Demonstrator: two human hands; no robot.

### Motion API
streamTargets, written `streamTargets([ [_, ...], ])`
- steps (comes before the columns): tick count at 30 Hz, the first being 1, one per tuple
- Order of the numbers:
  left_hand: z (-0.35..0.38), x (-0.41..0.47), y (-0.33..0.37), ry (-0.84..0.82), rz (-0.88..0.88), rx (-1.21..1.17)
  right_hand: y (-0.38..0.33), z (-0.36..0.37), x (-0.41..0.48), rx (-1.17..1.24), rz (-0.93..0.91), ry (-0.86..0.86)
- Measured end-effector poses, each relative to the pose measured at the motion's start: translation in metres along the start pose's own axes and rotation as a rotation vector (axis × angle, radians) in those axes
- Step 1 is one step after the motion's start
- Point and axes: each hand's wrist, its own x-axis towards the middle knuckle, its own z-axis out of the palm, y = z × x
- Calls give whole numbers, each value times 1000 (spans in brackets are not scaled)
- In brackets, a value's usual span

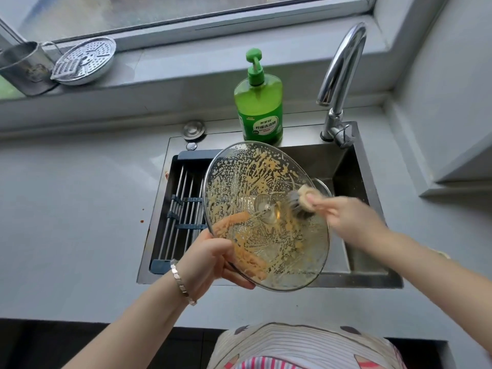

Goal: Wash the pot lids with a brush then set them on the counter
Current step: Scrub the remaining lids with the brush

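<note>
A large glass pot lid [255,182] with a metal rim is tilted over the sink, its inner face streaked with yellowish foam. My left hand [213,259] grips its lower left edge, fingers showing through the glass. My right hand [343,217] holds a round wooden brush [300,202] whose dark bristles press on the lid near the centre knob. A second lid's rim [323,186] shows in the sink behind the brush.
The steel sink [370,275] has a drying rack [183,206] over its left part. A green dish soap bottle [258,102] and a chrome faucet [340,75] stand at the back. Grey counter [74,209] lies left. A perforated metal plate [85,61] and a steel cup [24,67] sit on the sill.
</note>
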Motion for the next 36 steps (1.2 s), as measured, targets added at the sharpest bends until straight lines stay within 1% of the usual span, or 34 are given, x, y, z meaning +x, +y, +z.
streamTargets([
  [1,0,0,1,1,1,14,5,-3,7,-21,79,63],
  [2,1,1,1,6,4,25,5,-3,8,-31,79,66],
  [5,2,1,1,22,8,22,-24,15,-9,63,-170,-110],
  [6,1,0,1,28,10,16,-25,15,-9,59,-179,-115],
  [7,1,-2,1,36,14,19,-18,10,-1,36,-126,-71],
  [9,2,-3,1,46,27,44,-5,0,14,-10,43,61],
  [10,4,-2,1,45,33,56,-6,0,14,-25,49,80],
  [13,7,1,1,49,26,53,-35,18,-5,48,-206,-35],
  [14,7,2,0,55,21,51,-37,18,-7,52,-222,-51],
  [15,7,1,0,58,17,57,-32,14,0,49,-164,-24],
  [17,8,0,0,53,16,79,-18,3,17,81,46,90],
  [18,9,1,1,48,17,86,-17,2,19,87,72,109],
  [19,9,2,1,47,18,89,-22,5,16,117,24,82],
  [21,9,4,1,54,23,85,-43,20,1,216,-158,-10],
  [22,8,4,2,54,26,82,-46,21,-3,230,-195,-26],
  [23,8,3,2,47,26,81,-43,16,2,216,-155,-3],
  [25,9,0,4,21,24,96,-28,3,21,161,62,112],
  [26,10,0,4,11,26,106,-24,1,25,130,128,147],
  [27,12,0,5,4,29,115,-27,2,23,143,118,137],
  [29,13,2,4,0,34,108,-45,12,10,225,-64,65],
  [30,13,2,4,1,37,92,-51,14,6,244,-125,39],
  [31,12,1,3,0,35,82,-49,11,9,219,-119,58],
  [33,11,0,3,-18,13,97,-35,-2,26,151,52,148],
  [34,11,0,2,-25,1,115,-30,-6,31,141,116,167],
  [35,11,0,2,-27,-9,135,-31,-7,31,152,112,154],
  [36,12,1,3,-35,-18,152,-40,-4,28,173,50,125],
])
